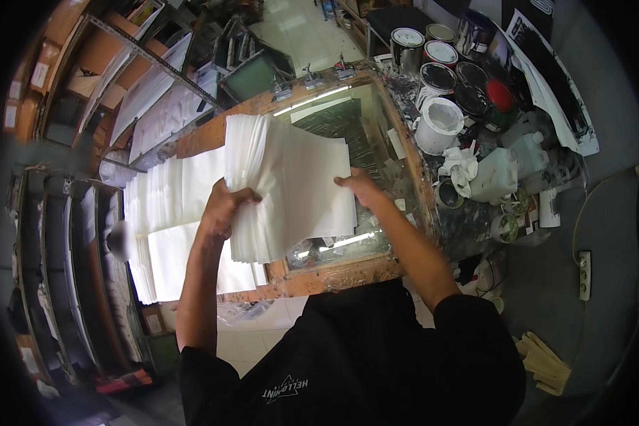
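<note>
Between my two hands is a thick stack of white paper sheets [298,184], bowed and fanned toward its left side. My left hand [227,206] grips the stack's left part, with the thumb lying on top. At the right edge my right hand [358,186] pinches the sheets, its other fingers partly hidden beneath. The stack is held over a wooden-framed table with a glass panel [344,252]. More white sheets [174,259] lie in overlapping piles on the table's left part, beside my left forearm.
Paint cans [437,78] and an open white bucket [440,124] crowd a stained bench at the right, near translucent jugs [495,174]. Metal hinge clamps [310,74] line the table's far edge. Shelving with flat panels [92,277] stands at left. A power strip [584,275] hangs at right.
</note>
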{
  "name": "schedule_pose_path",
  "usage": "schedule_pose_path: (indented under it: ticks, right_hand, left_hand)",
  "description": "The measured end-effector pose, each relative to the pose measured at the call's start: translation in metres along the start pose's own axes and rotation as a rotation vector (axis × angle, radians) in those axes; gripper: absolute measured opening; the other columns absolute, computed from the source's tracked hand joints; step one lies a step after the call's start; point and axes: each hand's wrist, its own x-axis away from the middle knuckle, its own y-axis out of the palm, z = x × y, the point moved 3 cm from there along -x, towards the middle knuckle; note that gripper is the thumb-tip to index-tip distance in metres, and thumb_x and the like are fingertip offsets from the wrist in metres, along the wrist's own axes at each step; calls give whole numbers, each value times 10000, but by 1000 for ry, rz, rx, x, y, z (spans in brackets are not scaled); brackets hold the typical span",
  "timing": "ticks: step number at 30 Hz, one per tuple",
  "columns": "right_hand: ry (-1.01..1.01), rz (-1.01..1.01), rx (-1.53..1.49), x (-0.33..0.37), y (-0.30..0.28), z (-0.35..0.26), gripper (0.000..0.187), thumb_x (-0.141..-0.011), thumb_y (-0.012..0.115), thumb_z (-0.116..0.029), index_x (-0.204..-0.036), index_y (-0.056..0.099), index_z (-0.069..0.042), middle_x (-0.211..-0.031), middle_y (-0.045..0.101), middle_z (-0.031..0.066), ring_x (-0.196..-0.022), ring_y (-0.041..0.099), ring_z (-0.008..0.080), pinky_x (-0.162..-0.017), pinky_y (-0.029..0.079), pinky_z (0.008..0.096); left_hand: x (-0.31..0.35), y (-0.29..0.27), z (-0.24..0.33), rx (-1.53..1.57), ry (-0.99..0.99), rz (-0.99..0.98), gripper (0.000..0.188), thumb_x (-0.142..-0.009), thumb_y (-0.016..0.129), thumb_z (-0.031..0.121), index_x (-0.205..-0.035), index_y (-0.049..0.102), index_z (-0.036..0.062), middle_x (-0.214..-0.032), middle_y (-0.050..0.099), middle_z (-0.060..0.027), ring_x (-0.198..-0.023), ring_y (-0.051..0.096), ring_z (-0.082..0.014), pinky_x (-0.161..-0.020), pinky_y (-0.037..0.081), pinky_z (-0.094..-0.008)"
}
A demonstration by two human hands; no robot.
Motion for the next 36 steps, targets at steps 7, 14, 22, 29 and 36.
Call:
schedule_pose_path:
  ticks: [7, 14, 22, 29, 36]
  right_hand:
    - [-641, 499, 346, 101, 13, -79, 268, -990, 652, -225, -1083, 672, 26, -877, 713, 150, -805, 672, 224, -752, 512, 364]
    - [-456, 131, 205, 95, -23, -43, 567, -926, 677, -83, -1462, 492, -50, -1324, 637, 146, -1208, 602, 195, -1025, 481, 336]
    - [-808, 243, 599, 92, -8, -60, 245, -838, 733, -70, -1075, 748, -8, -973, 763, 109, -918, 719, 188, -847, 552, 330]
    - [-698, 91, 1224, 141, 54, -219, 237, -832, 697, -182, -957, 718, 19, -776, 697, 218, -655, 689, 305, -649, 522, 403]
    - [-223, -77, 1211, 152, 132, -268, 248, -805, 658, -33, -1020, 698, 86, -846, 708, 75, -717, 621, 94, -673, 514, 283]
  left_hand:
    - [37, -11, -114, -62, 435, 571, 728, -767, 664, 54, -1426, 383, -77, -1296, 559, -234, -1180, 561, -333, -1044, 448, -424]
    - [20, 60, -233, 241, 381, 449, 1179, -730, 866, 129, -1583, 65, -13, -1406, 460, -252, -1264, 522, -333, -1092, 430, -442]
    - [-19, 49, -224, 239, 454, 726, 859, -727, 790, 86, -1462, 368, -56, -1247, 613, -213, -1146, 607, -334, -1018, 480, -421]
    - [-2, 26, -223, 1020, -149, 123, 561, -864, 697, 110, -1356, 483, -57, -1163, 630, -202, -1101, 660, -343, -843, 607, -490]
    - [-1, 81, -257, 1309, -244, -259, 617, -1036, 577, 343, -1495, 394, -27, -1398, 561, -210, -1219, 617, -310, -1020, 530, -434]
